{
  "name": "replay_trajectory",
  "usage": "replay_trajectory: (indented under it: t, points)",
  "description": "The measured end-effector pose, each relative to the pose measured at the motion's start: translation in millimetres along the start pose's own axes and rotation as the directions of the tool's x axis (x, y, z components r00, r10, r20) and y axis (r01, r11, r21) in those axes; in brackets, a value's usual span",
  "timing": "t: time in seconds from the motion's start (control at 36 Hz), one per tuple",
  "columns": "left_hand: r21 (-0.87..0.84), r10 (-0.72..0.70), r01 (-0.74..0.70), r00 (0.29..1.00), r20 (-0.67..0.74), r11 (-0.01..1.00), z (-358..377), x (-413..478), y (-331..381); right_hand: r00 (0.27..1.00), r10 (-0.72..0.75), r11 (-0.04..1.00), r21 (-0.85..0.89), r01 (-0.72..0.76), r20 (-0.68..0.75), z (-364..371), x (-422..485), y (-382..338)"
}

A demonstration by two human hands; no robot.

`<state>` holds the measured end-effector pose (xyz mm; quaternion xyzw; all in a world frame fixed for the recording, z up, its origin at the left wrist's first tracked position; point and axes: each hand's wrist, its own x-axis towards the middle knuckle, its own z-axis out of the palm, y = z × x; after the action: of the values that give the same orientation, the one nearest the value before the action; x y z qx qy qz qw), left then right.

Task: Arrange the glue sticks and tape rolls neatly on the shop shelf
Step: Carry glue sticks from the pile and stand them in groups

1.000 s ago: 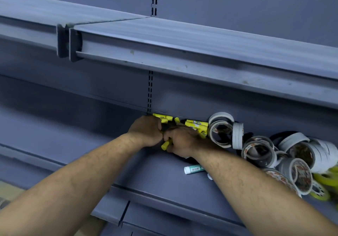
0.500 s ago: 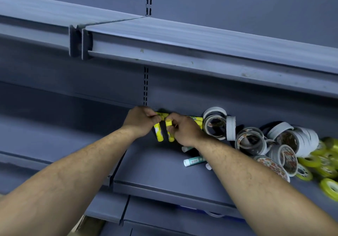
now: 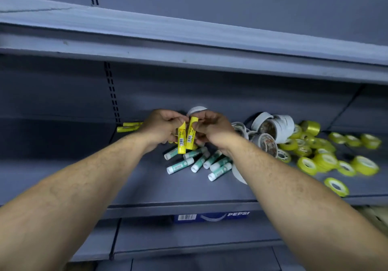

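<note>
Two smooth yellow cylindrical glue sticks (image 3: 181, 142) — left grip (image 3: 161, 127) clasps one, right grip (image 3: 212, 128) pinches another.

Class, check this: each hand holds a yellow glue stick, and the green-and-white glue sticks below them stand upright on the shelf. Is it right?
No: the head view shows the green-and-white glue sticks lying flat on the shelf. The left hand and right hand do each hold a yellow glue stick.
</note>
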<state>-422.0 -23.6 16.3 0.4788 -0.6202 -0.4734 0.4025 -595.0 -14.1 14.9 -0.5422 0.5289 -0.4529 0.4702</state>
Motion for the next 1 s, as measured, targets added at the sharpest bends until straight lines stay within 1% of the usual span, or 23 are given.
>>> replay_trajectory:
  t: [0.08, 0.22, 0.25, 0.33, 0.42, 0.53, 0.61, 0.69, 0.81, 0.92, 1.0]
  points:
    - [-0.033, 0.011, -0.009, 0.998, 0.062, 0.999, 35.6, 0.9, 18.3, 0.998, -0.007, 1.0, -0.001, 0.007, -0.066, -35.7, -19.7, -6.0]
    - [0.003, 0.043, -0.044, 0.986, 0.159, 0.999, 107.7, -1.5, 47.4, 0.984, -0.035, 0.999, -0.023, 0.031, -0.175, -108.0, -56.5, -4.4]
    - [0.012, 0.051, -0.054, 0.983, 0.174, 0.998, 125.3, -1.5, 52.0, 0.978, -0.046, 0.998, -0.049, 0.037, -0.203, -124.6, -66.3, -3.1]
    - [0.066, 0.083, -0.097, 0.977, 0.199, 0.993, 184.8, -7.0, 67.9, 0.957, -0.089, 0.985, -0.167, 0.044, -0.275, -179.2, -98.4, 4.5]
    - [0.053, 0.11, -0.127, 0.963, 0.244, 0.991, 254.1, -15.4, 83.8, 0.931, -0.108, 0.975, -0.218, 0.032, -0.347, -239.7, -132.1, 16.0]
    - [0.064, 0.168, -0.196, 0.936, 0.309, 0.978, 352.7, -23.4, 107.8, 0.894, -0.105, 0.959, -0.282, -0.024, -0.435, -325.6, -176.0, 33.8]
    - [0.042, 0.196, -0.226, 0.912, 0.361, 0.973, 425.2, -29.8, 125.6, 0.847, -0.107, 0.946, -0.315, -0.073, -0.52, -388.5, -211.6, 45.3]
    - [0.014, 0.223, -0.252, 0.88, 0.419, 0.968, 493.2, -36.6, 138.2, 0.803, -0.099, 0.947, -0.302, -0.105, -0.588, -444.9, -250.5, 55.8]
    - [0.009, 0.257, -0.308, 0.811, 0.526, 0.951, 578.0, -44.1, 155.2, 0.717, -0.102, 0.943, -0.296, -0.151, -0.69, -514.9, -297.2, 69.6]
    - [-0.031, 0.284, -0.333, 0.75, 0.597, 0.943, 659.8, -47.7, 168.8, 0.649, -0.047, 0.961, -0.212, -0.179, -0.76, -578.4, -334.9, 83.7]
    - [-0.066, 0.294, -0.335, 0.697, 0.654, 0.94, 720.5, -47.4, 177.6, 0.585, -0.052, 0.955, -0.212, -0.208, -0.809, -624.3, -354.4, 98.1]
